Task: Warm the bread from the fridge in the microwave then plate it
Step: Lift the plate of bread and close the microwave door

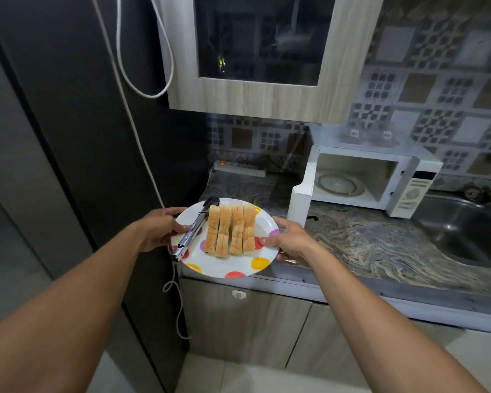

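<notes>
A white plate with coloured dots (233, 266) is held in the air at the counter's left end. My left hand (159, 229) grips its left rim and my right hand (288, 241) grips its right rim. Several bread slices (229, 229) stand side by side on the plate. Metal tongs (194, 229) lie on the plate to the left of the bread, under my left thumb. The white microwave (408, 182) stands on the counter behind, its door (299, 204) swung open to the left and its glass turntable (338, 184) bare.
The dark fridge (77, 137) rises on the left, with a white cable (142, 137) hanging along it. A marbled counter (366, 245) runs right to a steel sink (465, 234). A wall cabinet (255, 66) hangs above, and a power strip (238, 167) lies at the back.
</notes>
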The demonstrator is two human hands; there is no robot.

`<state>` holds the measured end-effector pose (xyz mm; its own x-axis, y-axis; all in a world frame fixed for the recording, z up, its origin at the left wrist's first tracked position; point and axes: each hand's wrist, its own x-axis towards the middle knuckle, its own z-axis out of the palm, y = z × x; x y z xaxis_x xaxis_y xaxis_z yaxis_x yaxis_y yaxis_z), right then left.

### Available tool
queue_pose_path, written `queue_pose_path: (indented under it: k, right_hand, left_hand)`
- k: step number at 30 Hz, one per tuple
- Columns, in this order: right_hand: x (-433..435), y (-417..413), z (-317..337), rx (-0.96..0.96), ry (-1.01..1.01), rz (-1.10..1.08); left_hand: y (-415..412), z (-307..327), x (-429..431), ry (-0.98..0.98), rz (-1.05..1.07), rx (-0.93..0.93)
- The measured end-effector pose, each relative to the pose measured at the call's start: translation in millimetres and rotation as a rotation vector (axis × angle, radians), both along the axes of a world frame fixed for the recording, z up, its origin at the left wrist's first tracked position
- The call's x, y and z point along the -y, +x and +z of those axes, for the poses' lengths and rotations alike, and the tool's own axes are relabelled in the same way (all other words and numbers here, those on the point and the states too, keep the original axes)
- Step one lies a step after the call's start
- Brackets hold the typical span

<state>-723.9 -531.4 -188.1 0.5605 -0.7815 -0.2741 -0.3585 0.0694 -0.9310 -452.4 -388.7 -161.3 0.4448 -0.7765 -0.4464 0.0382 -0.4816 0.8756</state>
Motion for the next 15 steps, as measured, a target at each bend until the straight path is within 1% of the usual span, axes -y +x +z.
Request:
queue_pose_path:
  k: [9, 15]
  right_hand:
    - [47.9, 48.5, -27.1, -0.074, -0.023, -0.067]
    - [78.8, 79.4, -57.0, -0.173, -0.057, -0.103]
  left_hand:
    - [54.2, -38.4, 70.7, 0.025, -0.018, 0.033]
    - [80.4, -65.1, 110.1, 0.040, -0.045, 0.050]
